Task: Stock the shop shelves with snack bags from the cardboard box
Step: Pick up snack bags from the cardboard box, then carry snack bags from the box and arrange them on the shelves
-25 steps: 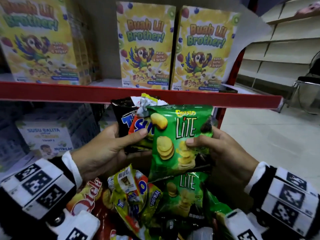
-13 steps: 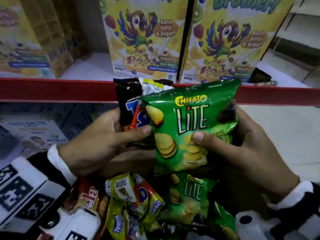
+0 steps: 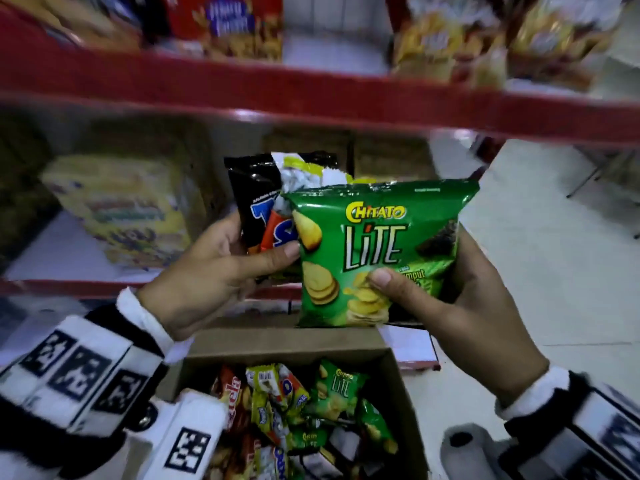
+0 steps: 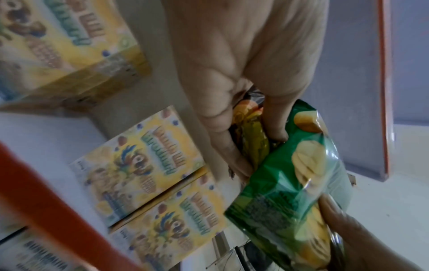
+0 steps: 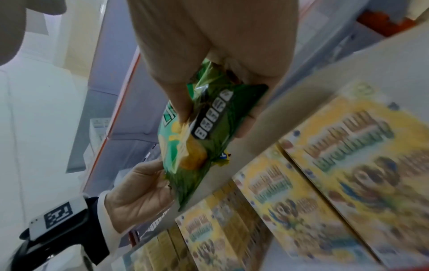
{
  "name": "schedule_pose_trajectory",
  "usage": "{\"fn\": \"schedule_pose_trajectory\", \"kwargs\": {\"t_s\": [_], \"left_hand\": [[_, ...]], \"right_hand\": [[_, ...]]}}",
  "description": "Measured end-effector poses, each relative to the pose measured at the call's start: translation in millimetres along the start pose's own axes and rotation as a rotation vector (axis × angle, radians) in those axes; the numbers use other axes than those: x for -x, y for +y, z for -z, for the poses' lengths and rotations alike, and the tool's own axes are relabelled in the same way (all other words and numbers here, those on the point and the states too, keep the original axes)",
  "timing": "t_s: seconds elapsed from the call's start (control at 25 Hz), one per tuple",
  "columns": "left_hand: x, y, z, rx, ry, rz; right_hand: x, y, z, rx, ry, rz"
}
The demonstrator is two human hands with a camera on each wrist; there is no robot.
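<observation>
My right hand (image 3: 446, 299) grips a green Chitato Lite chip bag (image 3: 374, 251) with its thumb across the front, held upright above the open cardboard box (image 3: 287, 344). My left hand (image 3: 221, 271) pinches a bunch of bags behind it: a black snack bag (image 3: 252, 192) and a yellow-and-white one (image 3: 304, 168). The box below holds several more snack bags (image 3: 301, 403). In the left wrist view the left hand's fingers (image 4: 274, 117) curl round the bunch beside the green bag (image 4: 290, 192). In the right wrist view the right hand's thumb and fingers (image 5: 183, 102) clamp the green bag (image 5: 192, 146).
A red-edged shelf (image 3: 311, 98) runs across above the hands, carrying blurred snack bags (image 3: 446, 46) and a red box (image 3: 232, 26). On the shelf below stands a yellow cereal box (image 3: 121, 209). Pale floor (image 3: 554, 254) lies to the right.
Both hands have risen with their bags, away from the box. The view has tilted up from the cereal shelf to the shelf above it, and the box now shows below.
</observation>
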State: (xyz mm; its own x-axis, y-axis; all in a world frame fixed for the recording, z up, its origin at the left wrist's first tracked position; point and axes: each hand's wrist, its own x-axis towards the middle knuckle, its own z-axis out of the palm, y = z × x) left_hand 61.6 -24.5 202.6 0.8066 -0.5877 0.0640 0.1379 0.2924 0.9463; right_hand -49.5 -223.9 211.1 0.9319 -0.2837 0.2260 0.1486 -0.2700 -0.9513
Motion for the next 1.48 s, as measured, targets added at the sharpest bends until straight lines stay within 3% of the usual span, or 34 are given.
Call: {"fn": "schedule_pose_trajectory", "kwargs": {"t_s": [0.2,0.36,0.52,0.64,0.76,0.92,1.12,1.48], "left_hand": [[-1,172,-41,-0.029,-0.060,-0.087],[-8,283,-62,-0.117,-0.089,-0.183],[-10,375,-73,-0.122,-0.067,-0.248],[-10,421,-74,-0.081,-0.071,-0.254],[-10,457,-73,-0.089,-0.066,-0.204],[-12,481,-76,-0.258,-0.058,-0.205],[-44,507,-90,-0.393,-0.014,-0.198],[-169,521,-144,-0.312,0.128,-0.203]], "right_hand": [[-40,-170,30,0.000,-0.066,0.079],[-73,-276,44,0.032,-0.067,0.208],[-94,-358,41,0.027,-0.040,0.347],[-105,-399,39,0.017,-0.009,0.366],[-109,-435,42,0.004,0.026,0.351],[-105,-467,58,0.090,-0.022,0.291],[-113,-495,117,0.284,0.053,0.225],[-263,-493,268,0.424,0.295,0.135]]}}
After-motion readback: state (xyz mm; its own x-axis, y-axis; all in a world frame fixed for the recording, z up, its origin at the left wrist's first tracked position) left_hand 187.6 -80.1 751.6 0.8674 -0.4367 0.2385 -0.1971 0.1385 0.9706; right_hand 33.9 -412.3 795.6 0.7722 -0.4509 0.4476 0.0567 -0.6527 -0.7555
